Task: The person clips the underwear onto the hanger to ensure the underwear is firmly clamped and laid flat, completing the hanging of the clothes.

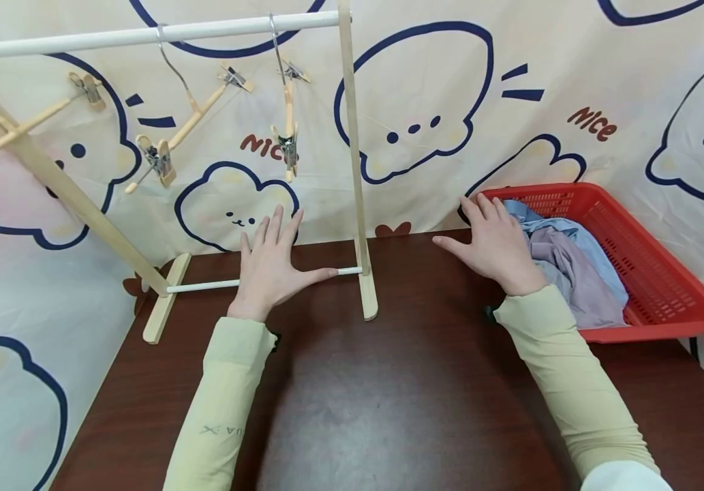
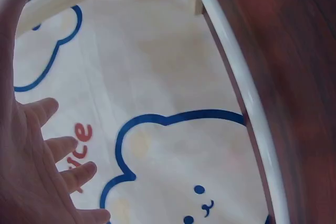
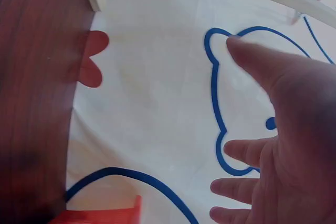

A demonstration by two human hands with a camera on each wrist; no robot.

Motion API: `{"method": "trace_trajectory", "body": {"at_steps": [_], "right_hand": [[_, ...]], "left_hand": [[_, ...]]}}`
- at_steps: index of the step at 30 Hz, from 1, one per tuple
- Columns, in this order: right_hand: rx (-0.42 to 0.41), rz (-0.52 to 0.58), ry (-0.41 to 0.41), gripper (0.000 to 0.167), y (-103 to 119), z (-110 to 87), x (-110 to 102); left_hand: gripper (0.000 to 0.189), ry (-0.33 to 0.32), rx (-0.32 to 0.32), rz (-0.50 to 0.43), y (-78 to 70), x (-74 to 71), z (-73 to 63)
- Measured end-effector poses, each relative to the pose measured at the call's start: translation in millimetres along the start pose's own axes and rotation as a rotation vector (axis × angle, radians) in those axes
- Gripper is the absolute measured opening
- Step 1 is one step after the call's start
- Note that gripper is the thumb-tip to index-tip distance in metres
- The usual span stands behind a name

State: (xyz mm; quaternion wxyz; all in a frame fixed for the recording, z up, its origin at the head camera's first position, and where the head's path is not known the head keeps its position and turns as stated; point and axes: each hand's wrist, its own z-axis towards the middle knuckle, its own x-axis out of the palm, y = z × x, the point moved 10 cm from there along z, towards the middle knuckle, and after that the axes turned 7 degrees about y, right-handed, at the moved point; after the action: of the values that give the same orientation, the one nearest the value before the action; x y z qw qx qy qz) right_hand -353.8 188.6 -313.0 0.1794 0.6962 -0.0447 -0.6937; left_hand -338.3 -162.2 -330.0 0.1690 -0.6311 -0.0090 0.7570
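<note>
My left hand [image 1: 270, 269] hovers with spread fingers in front of the wooden rack's low white bar [image 1: 204, 286]. Its palm and fingers also show in the left wrist view, holding nothing. To the right, my right hand [image 1: 491, 240] is held out with the thumb apart from the fingers, beside the left end of a red basket [image 1: 664, 273]. Folded or crumpled cloths, lilac [image 1: 572, 273] and light blue [image 1: 591, 245], lie in the basket. In the right wrist view the right hand [image 3: 294, 129] has nothing in its grasp.
From the rack's top rail [image 1: 229, 28] hang wooden hangers [image 1: 195, 119] with clips, several of them silver and wood. A wooden upright [image 1: 354, 136] stands between the hands. The dark brown table [image 1: 376, 409] meets a cartoon-printed curtain [image 1: 413, 88] behind.
</note>
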Motion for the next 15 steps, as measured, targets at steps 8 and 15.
{"method": "trace_trajectory", "body": {"at_steps": [8,15], "right_hand": [[-0.030,0.036,-0.017,0.089,0,-20.7,-25],[0.004,0.052,-0.036,0.089,-10,-34.0,-47]], "left_hand": [[0.122,-0.024,0.067,-0.053,-28.6,-7.8,-10.5],[0.119,-0.098,0.162,-0.043,-62.0,-19.4,-20.6]]}}
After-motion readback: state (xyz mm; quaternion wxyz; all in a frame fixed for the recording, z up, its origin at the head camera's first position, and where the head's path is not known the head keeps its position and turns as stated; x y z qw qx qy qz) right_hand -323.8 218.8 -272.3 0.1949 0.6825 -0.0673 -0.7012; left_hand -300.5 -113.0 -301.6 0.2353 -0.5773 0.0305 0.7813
